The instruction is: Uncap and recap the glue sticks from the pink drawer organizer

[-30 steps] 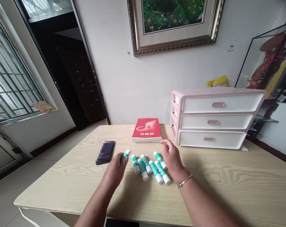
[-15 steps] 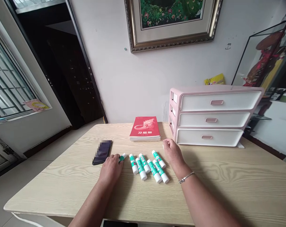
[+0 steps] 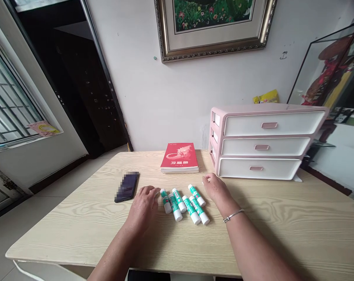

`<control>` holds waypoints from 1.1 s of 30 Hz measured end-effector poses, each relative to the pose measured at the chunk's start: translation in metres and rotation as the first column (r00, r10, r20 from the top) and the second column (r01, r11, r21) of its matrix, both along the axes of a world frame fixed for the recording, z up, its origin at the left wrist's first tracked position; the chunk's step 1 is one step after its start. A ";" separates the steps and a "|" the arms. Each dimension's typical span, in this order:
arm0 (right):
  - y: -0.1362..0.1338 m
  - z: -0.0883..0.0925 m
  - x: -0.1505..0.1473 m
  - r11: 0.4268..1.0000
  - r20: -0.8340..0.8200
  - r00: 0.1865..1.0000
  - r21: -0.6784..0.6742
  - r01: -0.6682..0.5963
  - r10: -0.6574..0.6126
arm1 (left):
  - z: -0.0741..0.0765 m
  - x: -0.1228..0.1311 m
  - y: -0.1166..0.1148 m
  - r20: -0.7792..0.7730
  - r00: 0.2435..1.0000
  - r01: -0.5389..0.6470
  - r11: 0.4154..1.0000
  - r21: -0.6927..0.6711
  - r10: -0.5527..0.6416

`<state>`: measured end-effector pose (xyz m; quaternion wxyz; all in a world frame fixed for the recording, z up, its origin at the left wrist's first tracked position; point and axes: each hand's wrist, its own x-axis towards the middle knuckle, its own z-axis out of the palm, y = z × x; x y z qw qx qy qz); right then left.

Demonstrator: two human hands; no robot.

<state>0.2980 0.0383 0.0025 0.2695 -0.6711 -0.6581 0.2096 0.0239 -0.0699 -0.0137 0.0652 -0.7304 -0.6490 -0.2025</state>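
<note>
Several green-and-white glue sticks (image 3: 191, 207) lie in a loose row on the wooden table (image 3: 276, 218). My left hand (image 3: 144, 207) rests palm down at the row's left end, fingers bent against the leftmost stick (image 3: 165, 200). The stick it carried is hidden under its fingers. My right hand (image 3: 215, 188) lies on the table just right of the row. Its fingers are loosely curled, nothing shows in them, and there is a bracelet on the wrist.
A dark phone (image 3: 126, 186) lies left of my left hand. A red book (image 3: 179, 157) sits behind the sticks. A pink three-drawer unit (image 3: 265, 146), drawers closed, stands at the back right. Behind are a wall with a framed picture, and a dark doorway at left.
My left hand came down to the table with a glue stick and slid right to the row's left end; the stick's tip no longer shows. My right hand barely moved.
</note>
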 end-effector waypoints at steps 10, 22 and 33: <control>-0.002 0.003 -0.002 1.000 0.014 1.000 -0.022 0.001 -0.001 | 0.005 0.015 0.001 -0.076 0.984 0.151 0.980 -0.133 -0.162; 0.005 -0.008 0.002 0.998 0.057 0.997 -0.029 -0.052 0.053 | 0.008 0.018 -0.012 -0.083 0.954 0.275 0.950 -0.145 -0.289; 0.005 -0.020 0.002 0.979 0.081 0.977 -0.068 -0.191 0.197 | 0.004 0.020 -0.027 -0.076 0.957 0.262 0.948 -0.178 -0.279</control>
